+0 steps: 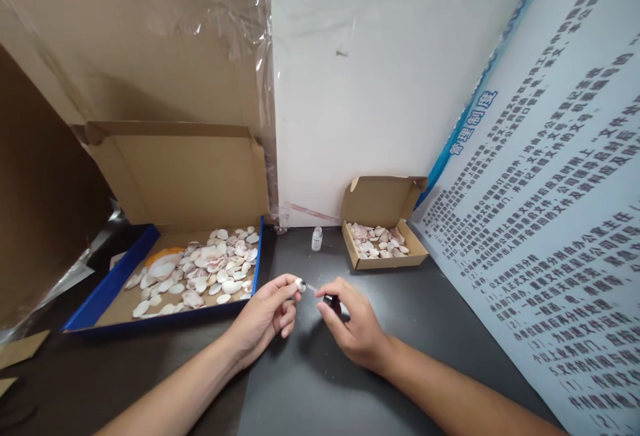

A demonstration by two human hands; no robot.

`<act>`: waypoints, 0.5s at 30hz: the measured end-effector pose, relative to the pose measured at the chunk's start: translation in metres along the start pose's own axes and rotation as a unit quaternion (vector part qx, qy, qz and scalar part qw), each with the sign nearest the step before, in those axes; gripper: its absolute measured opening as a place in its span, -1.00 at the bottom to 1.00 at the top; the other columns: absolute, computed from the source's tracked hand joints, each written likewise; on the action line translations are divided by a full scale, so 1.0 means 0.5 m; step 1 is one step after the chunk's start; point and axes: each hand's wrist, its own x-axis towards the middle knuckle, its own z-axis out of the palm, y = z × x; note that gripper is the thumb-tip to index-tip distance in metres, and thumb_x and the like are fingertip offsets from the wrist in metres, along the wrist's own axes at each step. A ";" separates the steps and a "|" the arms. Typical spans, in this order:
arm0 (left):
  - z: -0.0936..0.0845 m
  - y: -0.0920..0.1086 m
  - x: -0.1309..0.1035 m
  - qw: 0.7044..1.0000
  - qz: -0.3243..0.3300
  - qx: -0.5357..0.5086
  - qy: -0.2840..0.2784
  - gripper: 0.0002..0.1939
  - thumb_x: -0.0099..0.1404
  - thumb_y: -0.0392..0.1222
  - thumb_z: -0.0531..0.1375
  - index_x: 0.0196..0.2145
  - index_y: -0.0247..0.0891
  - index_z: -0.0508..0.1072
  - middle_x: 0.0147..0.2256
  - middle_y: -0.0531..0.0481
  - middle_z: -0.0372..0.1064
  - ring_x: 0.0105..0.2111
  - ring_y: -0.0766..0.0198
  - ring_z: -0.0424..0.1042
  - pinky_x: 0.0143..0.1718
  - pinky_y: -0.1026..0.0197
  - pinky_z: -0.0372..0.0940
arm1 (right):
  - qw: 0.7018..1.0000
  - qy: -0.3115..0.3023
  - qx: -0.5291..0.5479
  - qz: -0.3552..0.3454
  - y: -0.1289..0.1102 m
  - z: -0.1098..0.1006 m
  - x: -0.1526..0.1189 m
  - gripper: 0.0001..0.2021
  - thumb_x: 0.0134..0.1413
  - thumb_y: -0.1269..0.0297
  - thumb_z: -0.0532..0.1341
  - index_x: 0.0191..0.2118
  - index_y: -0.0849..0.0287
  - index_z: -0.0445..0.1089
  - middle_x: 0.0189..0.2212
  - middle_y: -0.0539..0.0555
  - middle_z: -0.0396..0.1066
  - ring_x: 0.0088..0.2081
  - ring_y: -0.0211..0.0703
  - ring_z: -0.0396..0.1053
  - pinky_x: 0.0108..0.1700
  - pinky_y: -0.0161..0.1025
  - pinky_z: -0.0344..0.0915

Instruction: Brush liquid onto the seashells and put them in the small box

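Left hand [265, 319] pinches shell [300, 284]; right hand [350, 326] pinches what looks like brush cap [331, 302]. Risk: loose pinch drops shell onto desk [310, 383].

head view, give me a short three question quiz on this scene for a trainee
1. True or false: the left hand pinches a small shell at its fingertips.
2. Which box holds more shells? A) the big blue-edged box B) the small cardboard box
3. What stands on the dark table between the two boxes?

Key:
1. True; the right hand holds a black-capped brush whose tip meets the shell.
2. A.
3. A small white-capped bottle, standing upright.
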 end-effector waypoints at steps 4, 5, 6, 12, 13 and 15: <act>0.001 -0.001 0.000 1.000 -0.004 -0.002 -0.009 -0.77 0.21 -0.11 0.26 -0.32 -0.28 0.30 -0.48 0.16 0.18 -0.70 0.58 0.03 -0.72 0.44 0.10 | 0.999 0.011 -0.025 0.018 0.000 -0.003 0.000 -0.91 0.23 0.36 0.11 -0.19 0.17 0.34 -0.41 0.01 0.34 -0.46 -0.28 0.28 -0.37 -0.34 0.22; 0.001 0.000 -0.001 1.000 -0.003 0.000 -0.010 -0.77 0.21 -0.10 0.26 -0.32 -0.28 0.30 -0.47 0.16 0.19 -0.70 0.58 0.03 -0.72 0.43 0.10 | 1.000 0.015 -0.023 0.015 0.001 -0.003 -0.001 -0.90 0.23 0.36 0.10 -0.19 0.17 0.34 -0.40 0.02 0.34 -0.45 -0.28 0.28 -0.37 -0.34 0.22; 0.001 0.000 -0.001 1.000 -0.001 0.003 -0.011 -0.77 0.21 -0.10 0.25 -0.32 -0.27 0.29 -0.47 0.16 0.20 -0.71 0.58 0.03 -0.72 0.43 0.10 | 1.000 0.012 -0.019 0.004 0.002 -0.003 -0.001 -0.90 0.22 0.36 0.10 -0.18 0.17 0.34 -0.40 0.02 0.34 -0.45 -0.28 0.28 -0.37 -0.34 0.23; 0.002 0.002 -0.003 1.000 -0.002 0.007 -0.017 -0.78 0.23 -0.11 0.24 -0.35 -0.27 0.28 -0.51 0.17 0.17 -0.70 0.57 0.01 -0.70 0.43 0.06 | 0.998 0.017 -0.051 -0.015 -0.020 -0.024 0.021 -0.88 0.23 0.39 0.07 -0.22 0.16 0.35 -0.45 0.01 0.32 -0.49 -0.28 0.28 -0.40 -0.33 0.23; 0.002 0.002 -0.004 1.000 -0.006 0.007 -0.021 -0.78 0.23 -0.11 0.24 -0.36 -0.27 0.28 -0.54 0.18 0.13 -0.69 0.56 0.01 -0.69 0.43 0.04 | 0.997 0.030 -0.052 -0.043 -0.037 -0.037 0.028 -0.87 0.22 0.41 0.07 -0.22 0.16 0.35 -0.47 0.00 0.32 -0.51 -0.28 0.27 -0.42 -0.32 0.22; 0.001 0.001 -0.004 0.999 -0.013 0.011 -0.032 -0.78 0.24 -0.11 0.23 -0.37 -0.27 0.28 -0.57 0.20 0.08 -0.69 0.55 0.01 -0.69 0.43 0.01 | 0.988 0.026 -0.055 -0.139 -0.084 -0.070 0.038 -0.82 0.18 0.42 0.10 -0.13 0.11 0.34 -0.58 -0.06 0.27 -0.59 -0.27 0.21 -0.47 -0.28 0.20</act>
